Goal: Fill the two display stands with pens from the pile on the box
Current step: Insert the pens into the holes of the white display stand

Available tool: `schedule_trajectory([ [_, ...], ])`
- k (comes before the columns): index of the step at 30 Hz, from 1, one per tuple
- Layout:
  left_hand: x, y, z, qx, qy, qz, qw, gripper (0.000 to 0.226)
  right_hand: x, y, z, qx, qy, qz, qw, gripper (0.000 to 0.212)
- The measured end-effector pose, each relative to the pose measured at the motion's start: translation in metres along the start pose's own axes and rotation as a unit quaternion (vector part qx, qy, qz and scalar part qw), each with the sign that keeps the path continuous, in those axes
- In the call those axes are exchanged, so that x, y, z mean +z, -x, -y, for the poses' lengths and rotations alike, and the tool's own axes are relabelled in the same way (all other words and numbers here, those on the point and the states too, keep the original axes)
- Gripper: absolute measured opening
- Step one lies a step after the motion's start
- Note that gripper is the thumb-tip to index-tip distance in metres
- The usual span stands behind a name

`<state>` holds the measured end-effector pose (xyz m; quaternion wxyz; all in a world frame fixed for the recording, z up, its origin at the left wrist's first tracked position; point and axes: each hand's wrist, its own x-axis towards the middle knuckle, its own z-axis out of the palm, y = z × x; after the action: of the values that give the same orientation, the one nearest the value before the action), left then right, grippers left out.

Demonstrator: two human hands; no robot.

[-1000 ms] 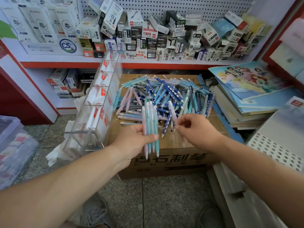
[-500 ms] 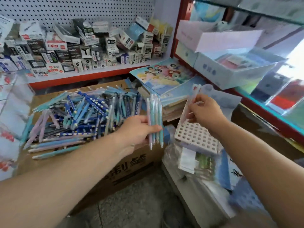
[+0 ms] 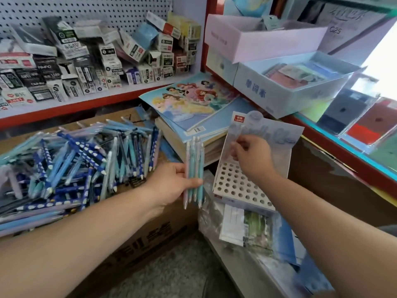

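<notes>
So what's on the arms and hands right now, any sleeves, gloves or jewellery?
Nothing worn shows. The left hand and right hand are bare, no gloves, no rings on the fingers in view. The left forearm and right forearm are bare to the frame edge: no sleeves, watch or bracelet.

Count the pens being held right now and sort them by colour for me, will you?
Pink pen, in the left hand: 1
Blue-green pens, in the same hand: 3
Pale pen, pinched by the right hand: 1
Total: 5 pens held
</notes>
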<state>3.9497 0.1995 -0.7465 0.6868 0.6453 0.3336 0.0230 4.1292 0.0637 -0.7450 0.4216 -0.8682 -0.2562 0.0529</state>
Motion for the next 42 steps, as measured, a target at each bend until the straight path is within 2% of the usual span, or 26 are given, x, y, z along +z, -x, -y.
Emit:
schedule_trajectory([
  [8,0.0,-0.002,0.008,0.004,0.009,-0.007,1.0,0.026,0.007,-0.002,-0.008,-0.018,0.058,-0.011,0.998,0.016],
  [16,0.005,0.007,0.008,0.005,0.005,0.007,1.0,0.028,0.019,-0.001,-0.021,-0.001,0.101,0.029,0.994,0.02],
  [21,0.008,0.012,0.005,0.005,0.007,0.013,1.0,0.026,0.02,-0.001,-0.018,0.027,0.112,0.039,0.993,0.013],
  [23,0.01,0.013,0.003,0.005,0.014,0.015,1.0,0.025,0.014,0.002,-0.011,0.059,0.123,0.027,0.99,0.021],
  [25,0.012,0.013,0.002,0.008,0.021,0.021,1.0,0.026,0.005,0.01,0.0,0.078,0.082,0.018,0.993,0.021],
  [26,0.014,0.013,0.001,0.01,0.02,0.025,0.999,0.026,0.0,0.015,0.008,0.078,0.024,0.032,0.996,0.018],
  [29,0.019,0.013,0.0,0.015,0.024,0.04,0.999,0.027,-0.008,0.034,0.03,0.081,-0.165,0.167,0.969,0.02],
  [31,0.023,0.014,0.0,0.014,0.03,0.049,0.998,0.027,-0.006,0.038,0.032,0.066,-0.176,0.209,0.96,0.016],
  [34,0.028,0.013,0.0,0.016,0.028,0.049,0.998,0.026,-0.008,0.036,0.027,0.074,-0.175,0.213,0.959,0.015],
  [36,0.029,0.012,0.0,0.015,0.029,0.038,0.999,0.025,-0.014,0.034,0.026,0.085,-0.195,0.189,0.959,0.017],
  [38,0.029,0.009,0.0,0.012,0.031,0.017,0.999,0.025,-0.024,0.028,0.024,0.086,-0.203,0.106,0.97,0.018],
  [40,0.028,0.009,0.001,0.006,0.039,0.01,0.999,0.025,-0.032,0.02,0.021,0.065,-0.17,0.007,0.983,0.019],
  [42,0.027,0.009,0.002,0.002,0.046,0.016,0.999,0.026,-0.035,0.015,0.017,0.035,-0.112,-0.051,0.992,0.019],
])
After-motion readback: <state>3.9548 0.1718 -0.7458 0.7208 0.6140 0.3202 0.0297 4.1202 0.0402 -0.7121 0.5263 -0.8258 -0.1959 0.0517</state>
